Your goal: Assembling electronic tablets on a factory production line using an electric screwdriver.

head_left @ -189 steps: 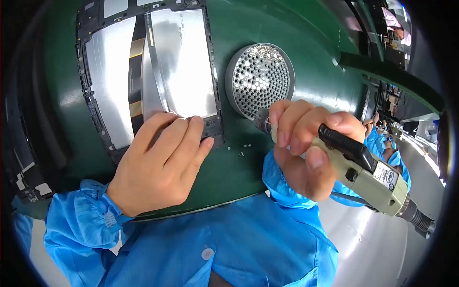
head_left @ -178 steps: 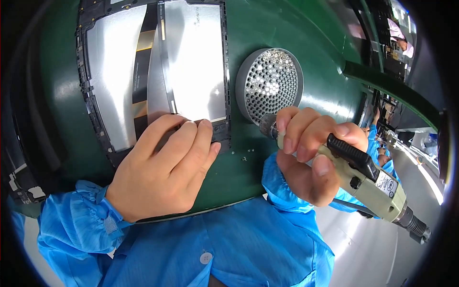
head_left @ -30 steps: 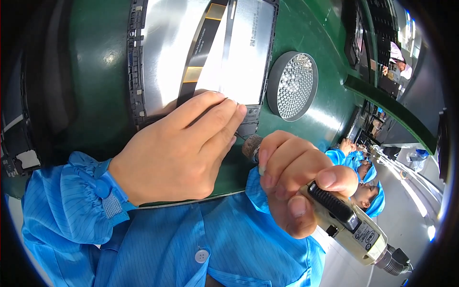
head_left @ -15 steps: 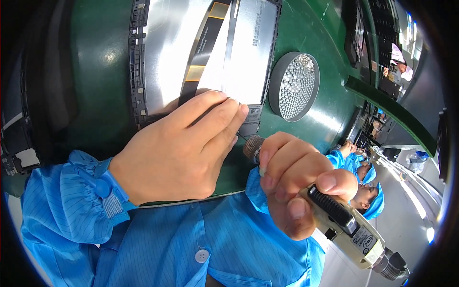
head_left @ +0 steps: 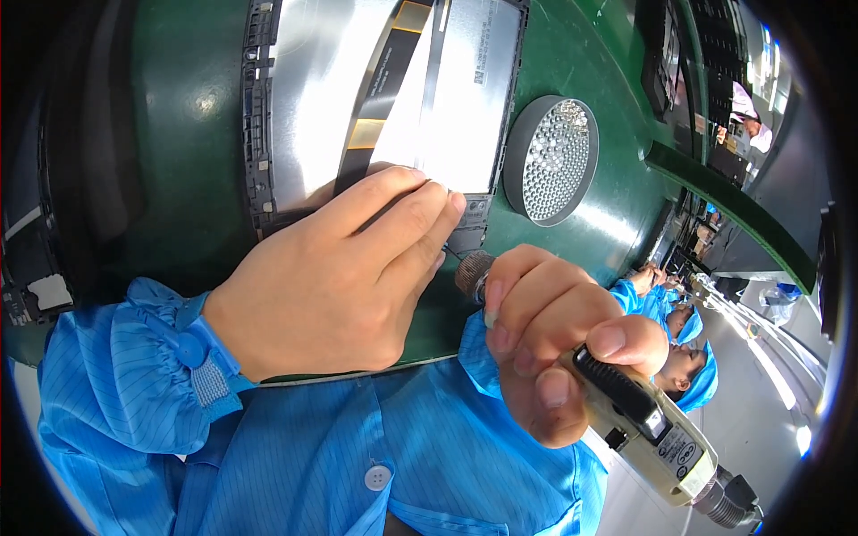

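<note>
A flat electronic device body, like an opened tablet point(head_left: 308, 89), has a silver metal back and a black frame. Across it runs a black flat flex cable point(head_left: 382, 85) with gold-coloured bands, beside a narrower dark strip. My left hand point(head_left: 322, 277) lies over the near edge of this body, fingers stretched out and tips pressing on it; the thumb is mostly hidden. In my right hand point(head_left: 563, 330) is a cream electric screwdriver point(head_left: 670, 451), my thumb on its black lever. Its thin bit points at the body's near right corner; I cannot tell whether it touches.
A round grey dish point(head_left: 559, 161) with many small silvery bumps or pieces stands right of the device on the green table point(head_left: 188, 170). A curved green bar point(head_left: 733, 210) lies further right. Dark device parts point(head_left: 40, 277) are at far left. Co-workers in blue point(head_left: 697, 375) sit at right.
Both hands stay nearly where they were. The device has shifted very slightly, and the screwdriver's rear end has moved down a touch.
</note>
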{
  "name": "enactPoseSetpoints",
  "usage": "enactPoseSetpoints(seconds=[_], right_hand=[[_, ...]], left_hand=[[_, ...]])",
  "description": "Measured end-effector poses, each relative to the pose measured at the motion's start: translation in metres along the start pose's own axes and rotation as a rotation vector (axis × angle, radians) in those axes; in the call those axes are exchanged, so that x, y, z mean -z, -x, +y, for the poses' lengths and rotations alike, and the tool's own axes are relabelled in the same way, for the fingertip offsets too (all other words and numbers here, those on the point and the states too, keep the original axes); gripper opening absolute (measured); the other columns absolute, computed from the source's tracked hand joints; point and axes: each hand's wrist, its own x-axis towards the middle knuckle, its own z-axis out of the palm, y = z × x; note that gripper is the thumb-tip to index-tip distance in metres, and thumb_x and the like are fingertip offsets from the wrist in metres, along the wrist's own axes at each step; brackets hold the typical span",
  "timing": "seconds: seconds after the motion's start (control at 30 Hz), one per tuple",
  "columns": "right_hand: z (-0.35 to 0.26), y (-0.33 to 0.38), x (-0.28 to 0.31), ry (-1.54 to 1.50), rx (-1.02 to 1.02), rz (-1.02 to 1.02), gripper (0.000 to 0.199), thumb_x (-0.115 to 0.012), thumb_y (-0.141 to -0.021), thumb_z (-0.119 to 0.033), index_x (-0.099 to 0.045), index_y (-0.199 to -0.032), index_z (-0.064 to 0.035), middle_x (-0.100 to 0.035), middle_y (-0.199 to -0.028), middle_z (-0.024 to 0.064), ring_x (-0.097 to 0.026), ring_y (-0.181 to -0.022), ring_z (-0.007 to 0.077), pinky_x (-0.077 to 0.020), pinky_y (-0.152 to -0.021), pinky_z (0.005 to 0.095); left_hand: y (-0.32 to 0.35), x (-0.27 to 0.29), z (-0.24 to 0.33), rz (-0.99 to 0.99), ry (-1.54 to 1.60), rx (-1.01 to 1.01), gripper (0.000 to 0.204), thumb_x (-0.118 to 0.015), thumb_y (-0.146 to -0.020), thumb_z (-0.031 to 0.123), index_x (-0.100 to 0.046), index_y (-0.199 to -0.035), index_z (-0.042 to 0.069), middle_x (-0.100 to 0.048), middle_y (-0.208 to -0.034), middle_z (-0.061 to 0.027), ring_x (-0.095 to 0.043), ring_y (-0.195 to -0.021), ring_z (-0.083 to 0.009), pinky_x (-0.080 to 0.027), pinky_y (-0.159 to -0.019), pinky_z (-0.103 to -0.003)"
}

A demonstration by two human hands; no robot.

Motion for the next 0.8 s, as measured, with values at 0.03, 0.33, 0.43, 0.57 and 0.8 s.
enactPoseSetpoints(seconds=[0.03,0.33,0.43,0.57,0.8], right_hand=[[0.000,0.000,0.000,0.000,0.000,0.000,0.034,-0.058,-0.086,-0.011,-0.045,-0.117,-0.0089,-0.049,-0.068,0.0051,-0.053,-0.060,0.0197,-0.0426,-0.057,0.0378],[0.002,0.000,-0.004,0.008,0.006,0.018,0.034,-0.058,-0.083,-0.009,-0.045,-0.115,-0.0087,-0.049,-0.068,0.0048,-0.053,-0.059,0.0197,-0.0429,-0.057,0.0374],[0.003,-0.001,-0.002,-0.004,0.019,-0.017,0.035,-0.058,-0.083,-0.008,-0.045,-0.115,-0.0083,-0.049,-0.068,0.0050,-0.052,-0.059,0.0195,-0.0427,-0.057,0.0378],[0.010,0.000,-0.002,-0.013,0.074,-0.017,0.037,-0.059,-0.082,-0.008,-0.043,-0.115,-0.0073,-0.048,-0.068,0.0051,-0.051,-0.058,0.0189,-0.0424,-0.057,0.0383],[-0.002,0.008,0.048,-0.108,0.135,0.045,0.041,-0.054,-0.085,-0.013,-0.045,-0.124,-0.0077,-0.046,-0.069,0.0026,-0.047,-0.061,0.0165,-0.0393,-0.063,0.0379]], left_hand=[[0.000,0.000,0.000,0.000,0.001,0.000,0.019,-0.070,-0.079,0.010,-0.073,-0.093,-0.002,-0.064,-0.113,-0.0203,-0.057,-0.111,-0.0335,-0.044,-0.099,-0.044],[0.002,0.002,-0.001,-0.008,-0.020,-0.009,0.018,-0.070,-0.080,0.011,-0.073,-0.093,-0.002,-0.065,-0.113,-0.0200,-0.058,-0.111,-0.0338,-0.044,-0.100,-0.045],[0.002,0.004,0.000,0.003,-0.009,-0.002,0.019,-0.070,-0.080,0.011,-0.073,-0.093,-0.003,-0.064,-0.113,-0.0204,-0.058,-0.110,-0.0342,-0.044,-0.099,-0.045],[0.001,0.002,-0.002,-0.002,-0.007,-0.019,0.021,-0.070,-0.080,0.010,-0.071,-0.095,-0.004,-0.064,-0.113,-0.0211,-0.058,-0.110,-0.0343,-0.044,-0.099,-0.045],[-0.002,-0.001,-0.001,-0.019,-0.020,-0.036,0.021,-0.065,-0.076,0.005,-0.070,-0.094,-0.004,-0.061,-0.118,-0.0212,-0.057,-0.112,-0.0352,-0.044,-0.100,-0.044]])
